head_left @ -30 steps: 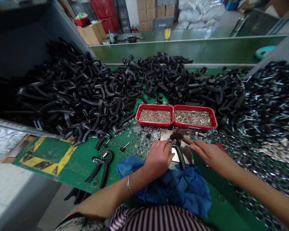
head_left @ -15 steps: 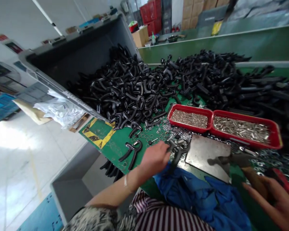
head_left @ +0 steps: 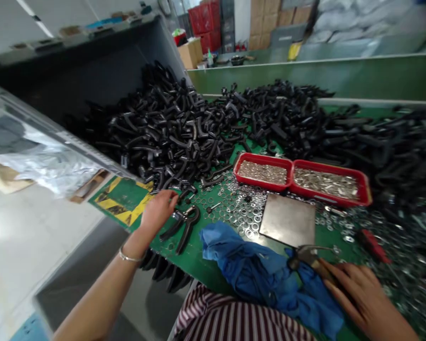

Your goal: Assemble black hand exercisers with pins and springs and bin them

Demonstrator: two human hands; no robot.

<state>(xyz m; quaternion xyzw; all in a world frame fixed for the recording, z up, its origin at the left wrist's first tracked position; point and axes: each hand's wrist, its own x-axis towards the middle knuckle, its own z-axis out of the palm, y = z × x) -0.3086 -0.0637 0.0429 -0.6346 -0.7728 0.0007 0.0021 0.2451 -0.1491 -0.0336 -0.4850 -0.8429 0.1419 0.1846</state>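
My left hand (head_left: 158, 208) is over the green table, its fingers slightly apart and half curled. Its fingertips are at the near end of a curved black handle part (head_left: 188, 193); contact is unclear. Just below them lies a black spring-clamp-like assembly (head_left: 189, 226) with two legs and a shiny pin. My right hand (head_left: 364, 291) is closed round the wooden handle of a hammer (head_left: 307, 255), whose metal head rests over the edge of a crumpled blue cloth (head_left: 255, 270). Beyond the hammer lies a bare square metal plate (head_left: 288, 219).
Two red trays (head_left: 291, 176) hold small metal pins. Rings and washers (head_left: 246, 215) lie scattered around the plate. A large heap of black parts (head_left: 184, 128) spills from a grey bin (head_left: 92, 71). A red-handled screwdriver (head_left: 373, 245) lies right. Black handles (head_left: 166, 274) show below the table edge.
My left hand has moved left, away from the plate, and no longer holds the black clamp there. My right hand has brought the hammer down off the plate to the cloth. The view has shifted.
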